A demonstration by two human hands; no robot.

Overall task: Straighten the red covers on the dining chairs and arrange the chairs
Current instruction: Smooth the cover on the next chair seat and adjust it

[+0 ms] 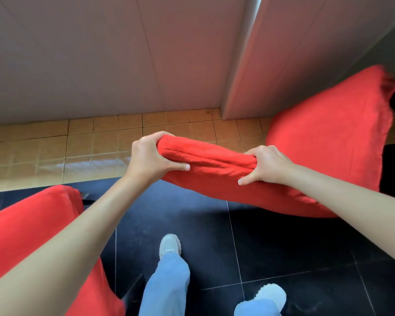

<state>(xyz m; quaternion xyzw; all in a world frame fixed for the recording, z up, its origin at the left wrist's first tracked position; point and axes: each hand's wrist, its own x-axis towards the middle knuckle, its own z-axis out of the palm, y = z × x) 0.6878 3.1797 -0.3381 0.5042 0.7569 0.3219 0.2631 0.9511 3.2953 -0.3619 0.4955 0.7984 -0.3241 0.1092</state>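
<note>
Both hands, left (149, 156) and right (268, 166), pinch the top of the red cover (214, 169) at frame centre, apparently mid-straightening; next, likely tug it smooth downward.

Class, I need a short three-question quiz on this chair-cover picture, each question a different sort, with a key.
1. True or false: both hands grip the top edge of the same red-covered chair back.
2. Which floor lies under the shoes? A) orange tiles B) black tiles C) carpet
3. Fill in: a second red-covered chair stands to the person's ____.

Key: 1 true, the left hand and right hand both hold it; 2 B; 3 left.
</note>
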